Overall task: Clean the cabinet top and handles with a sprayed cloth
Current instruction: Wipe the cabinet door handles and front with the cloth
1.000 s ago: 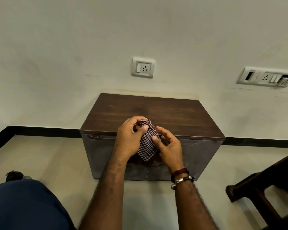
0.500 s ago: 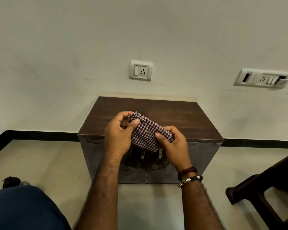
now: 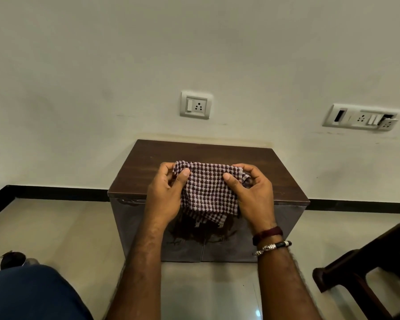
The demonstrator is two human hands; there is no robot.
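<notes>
While both hands pinch cloth (image 3: 209,188) above cabinet (image 3: 148,162) front edge: left hand (image 3: 165,195) grips 9 o'clock side, right hand (image 3: 252,195) 3 o'clock; handles hidden.

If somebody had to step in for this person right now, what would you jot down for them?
Left hand: pinches the left edge of the checkered cloth.
Right hand: pinches its right edge. The cloth is stretched open between both hands, held in front of the cabinet top; whether it touches the wood cannot be told.
The cabinet handles are mostly hidden behind the cloth. No spray bottle is in view.
Done: cloth picked up and spread open. Whether it has been sprayed, or any wiping has happened, cannot be told.
Left: probably lay the cloth on the top and wipe it, then the handles.
</notes>
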